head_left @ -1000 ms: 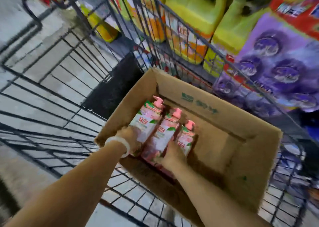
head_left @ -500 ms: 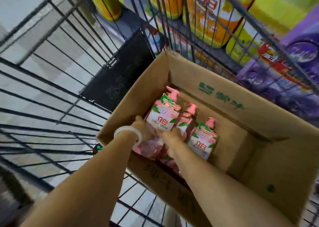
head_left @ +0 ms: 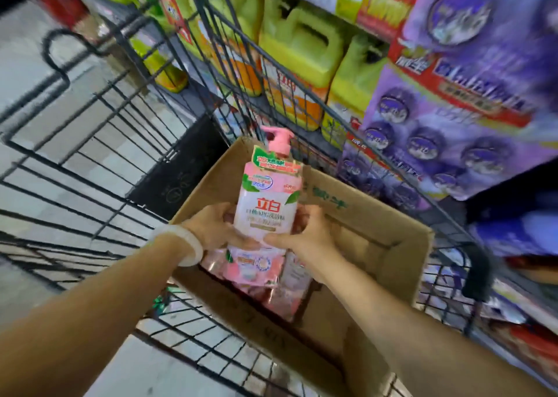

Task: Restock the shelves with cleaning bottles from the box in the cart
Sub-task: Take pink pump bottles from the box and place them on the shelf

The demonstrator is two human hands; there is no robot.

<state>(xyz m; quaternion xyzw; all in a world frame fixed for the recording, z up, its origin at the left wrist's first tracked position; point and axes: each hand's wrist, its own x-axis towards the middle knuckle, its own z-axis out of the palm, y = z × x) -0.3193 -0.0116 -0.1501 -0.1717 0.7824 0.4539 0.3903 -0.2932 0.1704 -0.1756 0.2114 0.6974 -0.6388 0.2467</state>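
A pink pump bottle (head_left: 267,203) with a pink-and-white label stands upright, lifted partly out of the cardboard box (head_left: 389,245) in the black wire cart (head_left: 99,130). My left hand (head_left: 211,227) grips its left side and my right hand (head_left: 305,233) grips its right side. More pink bottles (head_left: 290,291) sit behind and below it, mostly hidden by the front one and my hands. I cannot tell which hand also holds those.
Shelves on the right hold yellow jugs (head_left: 299,52) beyond the cart's wire side, and purple packs (head_left: 453,142) further right. A black panel (head_left: 181,170) lies in the cart left of the box. Grey floor tiles (head_left: 27,64) show through the wires.
The bottles lay flat in the box under both hands; now both hands have raised them upright, partly above the box rim. The camera has tilted up toward the shelves.
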